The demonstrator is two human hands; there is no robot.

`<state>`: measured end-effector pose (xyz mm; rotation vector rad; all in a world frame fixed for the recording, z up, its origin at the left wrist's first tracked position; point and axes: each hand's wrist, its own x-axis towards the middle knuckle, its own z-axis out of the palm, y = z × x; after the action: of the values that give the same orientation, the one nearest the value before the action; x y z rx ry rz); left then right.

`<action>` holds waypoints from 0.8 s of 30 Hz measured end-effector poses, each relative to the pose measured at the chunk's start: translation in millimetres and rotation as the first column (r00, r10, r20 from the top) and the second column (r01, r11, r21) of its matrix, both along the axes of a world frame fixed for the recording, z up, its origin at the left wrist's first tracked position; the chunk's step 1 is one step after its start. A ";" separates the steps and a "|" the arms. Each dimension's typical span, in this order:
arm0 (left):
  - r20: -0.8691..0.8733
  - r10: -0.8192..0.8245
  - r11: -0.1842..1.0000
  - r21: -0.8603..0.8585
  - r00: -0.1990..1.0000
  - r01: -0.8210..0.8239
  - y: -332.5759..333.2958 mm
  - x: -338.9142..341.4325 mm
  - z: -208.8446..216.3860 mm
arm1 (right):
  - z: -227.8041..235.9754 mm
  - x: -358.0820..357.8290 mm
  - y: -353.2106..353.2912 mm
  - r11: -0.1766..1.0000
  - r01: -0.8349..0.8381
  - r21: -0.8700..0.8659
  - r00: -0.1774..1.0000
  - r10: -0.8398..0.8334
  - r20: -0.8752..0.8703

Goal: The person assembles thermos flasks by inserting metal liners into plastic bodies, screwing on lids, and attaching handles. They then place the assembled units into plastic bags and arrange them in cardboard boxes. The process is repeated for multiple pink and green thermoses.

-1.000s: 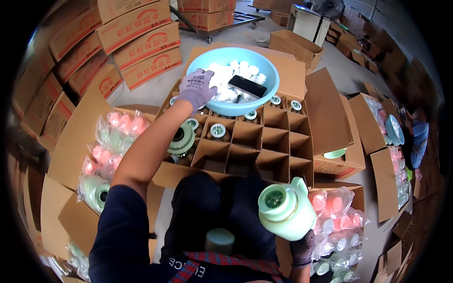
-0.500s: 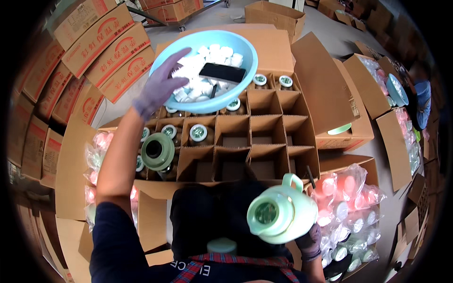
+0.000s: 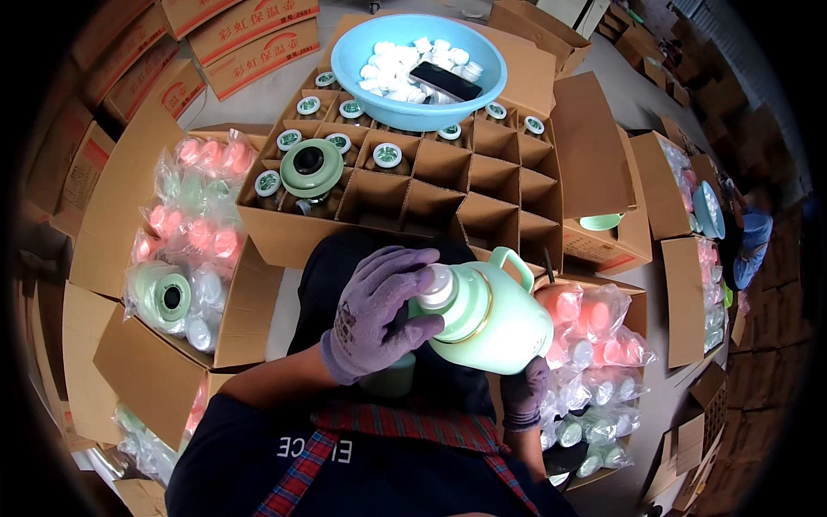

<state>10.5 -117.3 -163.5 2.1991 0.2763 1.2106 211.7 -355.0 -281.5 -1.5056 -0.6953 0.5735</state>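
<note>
A mint-green thermos jug [image 3: 501,320] with a side handle lies tilted over my lap, its mouth toward the left. My gloved right hand [image 3: 524,392] holds it by the base, with some fingers hidden beneath. At the mouth, my gloved left hand [image 3: 383,312] pinches a white stopper [image 3: 438,289] between thumb and fingers. The stopper sits over the opening; how deep it goes I cannot tell. A light green round piece [image 3: 389,377] lies on my lap, partly behind the left hand.
Ahead stands a divided carton [image 3: 301,241] with several glass-necked flasks and a green funnel-like top [image 3: 311,168]. A blue basin [image 3: 345,65] of white stoppers and a phone [image 3: 445,80] rests on it. Cartons of bagged pink and green parts flank me; another person [image 3: 751,246] is far right.
My left hand has come back from the basin to the jug's mouth with a white stopper. The jug has tipped further leftward, and the view has shifted.
</note>
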 end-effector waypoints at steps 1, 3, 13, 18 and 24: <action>-0.031 0.044 0.997 0.068 0.999 -0.042 -6.0 -5.3 -10.5 | 7.1 -8.5 1.2 1.000 0.020 -0.004 0.997 -0.019 0.080; 0.073 0.118 0.986 -0.127 0.990 -0.109 -28.7 2.6 -38.5 | -2.4 -15.1 -1.2 0.995 0.047 0.091 0.992 -0.036 -0.123; -0.068 -0.162 0.898 -0.425 0.984 0.119 -14.7 -23.9 -54.3 | 7.3 -8.6 -24.3 0.985 0.078 0.151 0.960 -0.034 -0.278; -0.772 0.005 0.878 0.308 0.635 0.367 -50.4 -56.0 -60.5 | 19.0 6.1 -36.9 0.969 0.137 0.204 0.987 -0.117 -0.108; -0.675 -0.297 0.932 -0.051 0.675 0.359 -19.0 -64.1 -79.0 | 33.6 2.8 -51.3 0.956 0.197 0.219 0.980 -0.201 -0.007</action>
<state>-53.6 -136.2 -242.5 2.5535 0.0964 0.1818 214.5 -406.3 -247.9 -1.3557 -0.5895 0.3209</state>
